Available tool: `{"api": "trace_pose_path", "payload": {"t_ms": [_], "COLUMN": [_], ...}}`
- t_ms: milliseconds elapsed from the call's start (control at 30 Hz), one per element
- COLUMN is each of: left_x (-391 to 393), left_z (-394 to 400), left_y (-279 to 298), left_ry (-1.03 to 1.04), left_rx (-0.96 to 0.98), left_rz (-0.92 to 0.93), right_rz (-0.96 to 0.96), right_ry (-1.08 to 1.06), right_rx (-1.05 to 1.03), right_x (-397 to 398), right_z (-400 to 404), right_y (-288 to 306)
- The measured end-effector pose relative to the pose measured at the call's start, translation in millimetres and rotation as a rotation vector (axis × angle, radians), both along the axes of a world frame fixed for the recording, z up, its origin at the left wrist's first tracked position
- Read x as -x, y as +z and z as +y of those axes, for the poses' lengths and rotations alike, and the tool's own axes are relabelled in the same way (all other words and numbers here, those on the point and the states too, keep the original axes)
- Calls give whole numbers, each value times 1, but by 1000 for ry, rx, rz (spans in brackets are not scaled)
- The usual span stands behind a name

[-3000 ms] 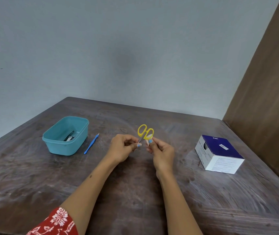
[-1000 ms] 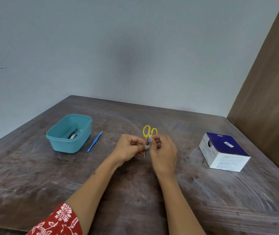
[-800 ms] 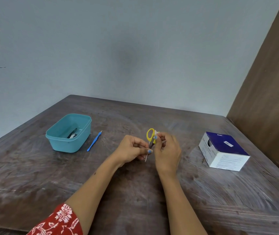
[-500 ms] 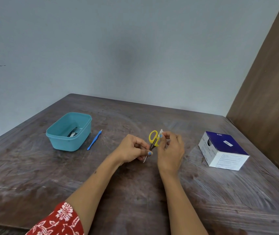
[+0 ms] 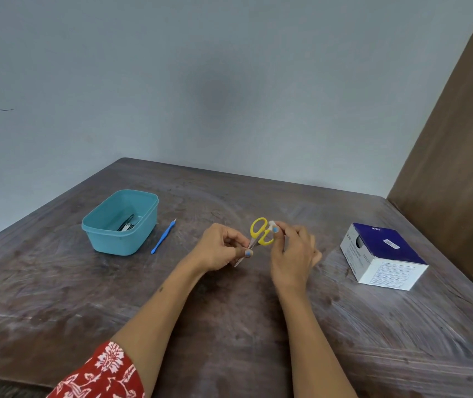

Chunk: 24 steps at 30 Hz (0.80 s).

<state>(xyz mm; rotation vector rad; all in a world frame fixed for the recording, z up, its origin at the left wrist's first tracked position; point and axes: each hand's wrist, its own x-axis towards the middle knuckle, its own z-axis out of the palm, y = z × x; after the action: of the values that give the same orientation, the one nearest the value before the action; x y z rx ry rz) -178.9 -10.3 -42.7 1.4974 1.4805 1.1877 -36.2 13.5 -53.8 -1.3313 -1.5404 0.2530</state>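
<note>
Small scissors with yellow handles [image 5: 261,231] are held above the middle of the wooden table [image 5: 229,326]. My left hand [image 5: 219,248] pinches their metal blades, tips pointing down and towards me. My right hand [image 5: 294,254] pinches a small white piece [image 5: 271,224] against the upper yellow handle loop. Most of the blades are hidden by my left fingers.
A teal plastic tub [image 5: 120,222] with small metal tools inside stands at the left. A thin blue tool [image 5: 163,237] lies beside it. A blue and white cardboard box [image 5: 382,255] sits at the right, near a brown wooden panel [image 5: 459,139].
The scissors have tilted and shifted slightly right. My right hand has slid the white piece from the blades up to the yellow handles.
</note>
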Motion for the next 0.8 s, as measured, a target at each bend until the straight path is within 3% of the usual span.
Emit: {"api": "trace_pose_path", "payload": {"t_ms": [100,267,500,700,800], "left_x": [1,1,2,0,1], "left_z": [0,0,-1,0,0], "left_y": [-1,1,0,-1,-3], "left_ry": [2,2,34,5,29], "left_rx": [5,-2,-12,-16,-26], "left_rz": [9,-5,-38,-113,-146], "right_rz": [10,0,308,328,461], "right_ry": [17,48,207,167,238], "right_rx": [61,-9,154,93,131], "right_x": [-1,2,1,4,4], "right_z": [1,1,4,1,1], "right_y": [0,0,-1,2,3]}}
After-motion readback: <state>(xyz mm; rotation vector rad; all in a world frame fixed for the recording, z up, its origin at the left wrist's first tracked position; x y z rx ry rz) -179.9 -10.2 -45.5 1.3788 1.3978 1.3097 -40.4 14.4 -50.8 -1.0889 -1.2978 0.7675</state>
